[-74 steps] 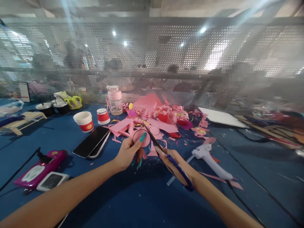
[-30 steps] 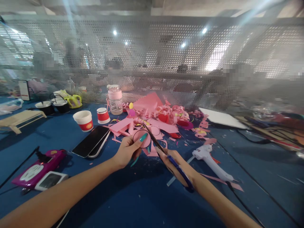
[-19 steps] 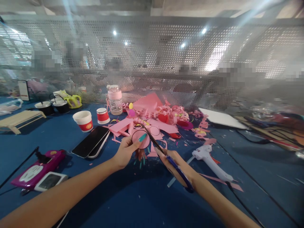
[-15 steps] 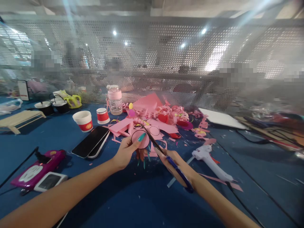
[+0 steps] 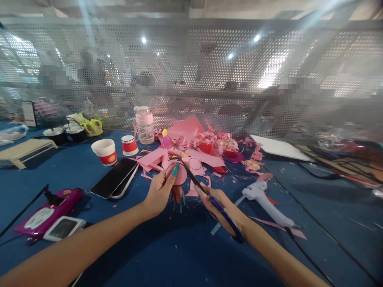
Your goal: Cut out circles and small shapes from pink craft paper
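Between thumb and fingers, my left hand (image 5: 160, 190) pinches a pink paper circle (image 5: 181, 176) with a dark outline round its edge. My right hand (image 5: 223, 205) is closed around blue-handled scissors (image 5: 220, 209), whose dark blades (image 5: 193, 175) point up and to the left, along the right edge of the circle. The blades look nearly closed; whether paper lies between them I cannot make out. Just behind the blades lies a pink sheet (image 5: 196, 164) with a circle drawn on it.
Pink paper scraps (image 5: 220, 141) are heaped at the back. To the left are a phone (image 5: 112, 179), paper cups (image 5: 104, 150), a clear jug (image 5: 145, 127) and a purple power strip (image 5: 49, 213). A white glue gun (image 5: 266, 203) lies right, its cord trailing. A perforated metal screen (image 5: 191, 75) stands behind.
My left hand has tilted slightly and its thumb has shifted a little left on the paper circle, which has turned a bit. My right hand and the scissors have hardly moved.
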A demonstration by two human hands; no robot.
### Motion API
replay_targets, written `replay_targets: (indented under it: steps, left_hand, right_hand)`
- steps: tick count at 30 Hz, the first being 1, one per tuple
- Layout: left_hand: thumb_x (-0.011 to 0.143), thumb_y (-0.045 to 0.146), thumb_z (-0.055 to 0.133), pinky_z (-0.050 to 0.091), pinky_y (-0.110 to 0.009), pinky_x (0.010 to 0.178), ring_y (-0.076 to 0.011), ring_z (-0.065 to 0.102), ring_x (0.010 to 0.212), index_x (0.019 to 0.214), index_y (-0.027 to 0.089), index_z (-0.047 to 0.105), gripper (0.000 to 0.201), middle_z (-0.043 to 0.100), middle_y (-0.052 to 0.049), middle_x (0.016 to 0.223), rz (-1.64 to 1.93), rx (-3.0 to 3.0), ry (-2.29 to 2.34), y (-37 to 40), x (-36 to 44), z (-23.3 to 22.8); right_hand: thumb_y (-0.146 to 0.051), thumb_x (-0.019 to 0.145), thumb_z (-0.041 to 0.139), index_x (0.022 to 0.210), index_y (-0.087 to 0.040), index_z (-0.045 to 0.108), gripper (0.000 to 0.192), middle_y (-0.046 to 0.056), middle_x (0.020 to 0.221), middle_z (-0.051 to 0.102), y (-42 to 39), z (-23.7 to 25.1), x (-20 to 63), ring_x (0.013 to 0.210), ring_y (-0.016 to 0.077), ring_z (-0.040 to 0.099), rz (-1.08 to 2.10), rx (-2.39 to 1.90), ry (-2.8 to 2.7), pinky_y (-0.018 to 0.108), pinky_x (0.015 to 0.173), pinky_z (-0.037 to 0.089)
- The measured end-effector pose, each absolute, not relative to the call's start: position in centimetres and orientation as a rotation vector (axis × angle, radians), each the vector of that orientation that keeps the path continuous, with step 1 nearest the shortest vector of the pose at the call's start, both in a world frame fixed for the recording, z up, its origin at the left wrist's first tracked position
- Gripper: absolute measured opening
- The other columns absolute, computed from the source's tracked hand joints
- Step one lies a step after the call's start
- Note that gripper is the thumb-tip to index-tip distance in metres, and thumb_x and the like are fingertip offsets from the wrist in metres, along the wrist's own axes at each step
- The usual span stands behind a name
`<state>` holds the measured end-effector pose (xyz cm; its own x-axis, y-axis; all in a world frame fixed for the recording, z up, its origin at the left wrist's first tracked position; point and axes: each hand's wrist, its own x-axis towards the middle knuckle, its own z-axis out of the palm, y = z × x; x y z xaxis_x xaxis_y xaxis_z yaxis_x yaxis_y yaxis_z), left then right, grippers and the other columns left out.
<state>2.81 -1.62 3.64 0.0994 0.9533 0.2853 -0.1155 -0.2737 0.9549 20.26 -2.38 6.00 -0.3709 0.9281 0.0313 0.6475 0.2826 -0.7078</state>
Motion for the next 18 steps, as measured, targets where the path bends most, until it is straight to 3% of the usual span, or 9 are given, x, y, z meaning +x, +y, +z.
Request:
replay_targets:
  steps: [10, 18]
  left_hand:
    - [0.078, 0.053, 0.042, 0.033, -0.02, 0.031, -0.0096, 0.049, 0.03, 0.061, 0.018, 0.048, 0.04, 0.054, 0.002, 0.041, 1.359, 1.332, 0.951, -2.0, 3.2, 3.0]
    - [0.078, 0.058, 0.038, 0.03, -0.019, 0.029, -0.0082, 0.044, 0.027, 0.055, 0.016, 0.048, 0.048, 0.05, 0.001, 0.038, 1.301, 1.282, 0.972, -2.3, 3.7, 2.0]
  right_hand:
    - [-0.064, 0.078, 0.032, 0.072, -0.014, 0.056, 0.055, -0.003, 0.051, 0.033, -2.3, 6.0, 20.0, 0.049, 0.0102, 0.033, 0.902, -1.392, -2.117, 0.022, 0.044, 0.028]
    - [-0.057, 0.08, 0.035, 0.072, -0.015, 0.054, 0.047, -0.003, 0.055, 0.036, -2.1, 6.8, 20.9, 0.05, 0.0093, 0.033, 1.036, -1.314, -2.211, 0.022, 0.046, 0.03]
